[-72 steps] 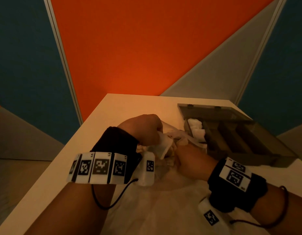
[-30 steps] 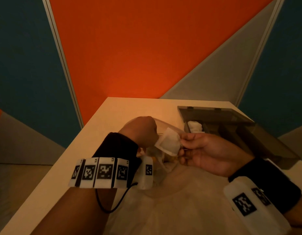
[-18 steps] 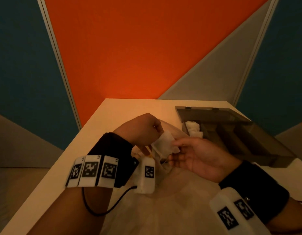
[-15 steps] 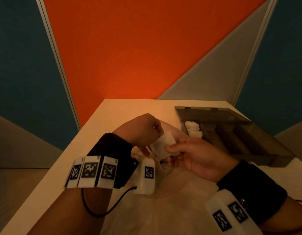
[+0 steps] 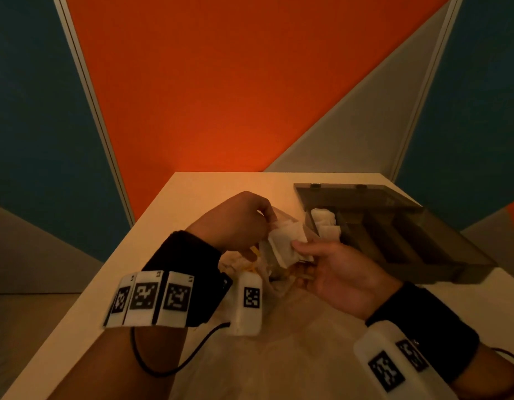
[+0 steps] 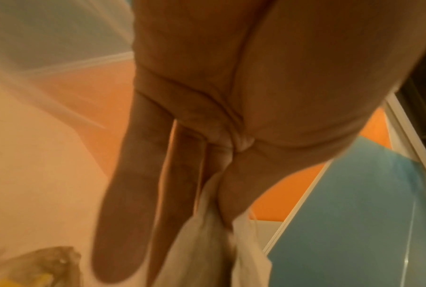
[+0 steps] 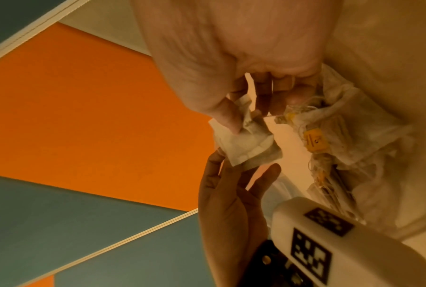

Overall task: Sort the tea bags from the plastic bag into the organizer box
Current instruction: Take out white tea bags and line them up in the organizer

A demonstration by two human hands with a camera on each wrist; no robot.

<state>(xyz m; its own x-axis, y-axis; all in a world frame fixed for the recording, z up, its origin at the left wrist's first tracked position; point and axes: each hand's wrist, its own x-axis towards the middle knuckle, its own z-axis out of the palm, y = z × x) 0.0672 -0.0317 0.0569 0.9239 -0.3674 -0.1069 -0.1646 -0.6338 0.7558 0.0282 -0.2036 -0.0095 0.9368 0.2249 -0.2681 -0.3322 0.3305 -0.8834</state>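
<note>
Cream table (image 5: pixel 192 192), orange/teal wall panels (image 5: pixel 221 82). Both hands now pinch one tea bag (image 5: pixel 286 243): left hand (image 5: pixel 238 220), right hand (image 5: pixel 336 272); organizer box (image 5: pixel 452 255) at 2 o'clock, head camera tilted slightly.

We held a white tea bag (image 5: pixel 287 243) above the plastic bag (image 5: pixel 279 356); the organizer box (image 5: pixel 440 255) lay open, two bags inside.

Left hand (image 6: pixel 231 97) seen close from below | white tea bag (image 6: pixel 207 242) pinched at thumb and fingers | clear plastic bag (image 6: pixel 47 48) at left | orange and blue wall panels behind
</note>
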